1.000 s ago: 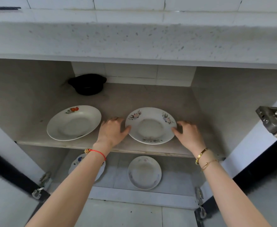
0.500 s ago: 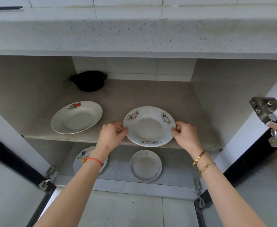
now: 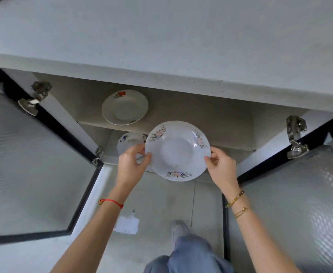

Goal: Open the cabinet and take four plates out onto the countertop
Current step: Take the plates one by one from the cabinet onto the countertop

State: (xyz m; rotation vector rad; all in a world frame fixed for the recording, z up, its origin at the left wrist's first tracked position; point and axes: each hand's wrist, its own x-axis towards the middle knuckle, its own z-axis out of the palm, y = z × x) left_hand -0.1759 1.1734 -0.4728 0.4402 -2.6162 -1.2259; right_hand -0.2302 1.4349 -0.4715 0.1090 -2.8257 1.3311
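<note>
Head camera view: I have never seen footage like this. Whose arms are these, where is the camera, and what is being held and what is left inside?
No machine here: the camera is worn on a person's head, looking forward and down, so the two arms coming up from the bottom are the wearer's own. The left hand and the right hand grip opposite edges of a white plate with pink flowers, held in the air in front of the open cabinet. Its doors are swung wide on both sides. On the upper shelf lies a plate with a red motif; lower down, a plate with a blue motif peeks out behind the left hand. The pale slab across the top is the countertop, with no plates showing on it.
</note>
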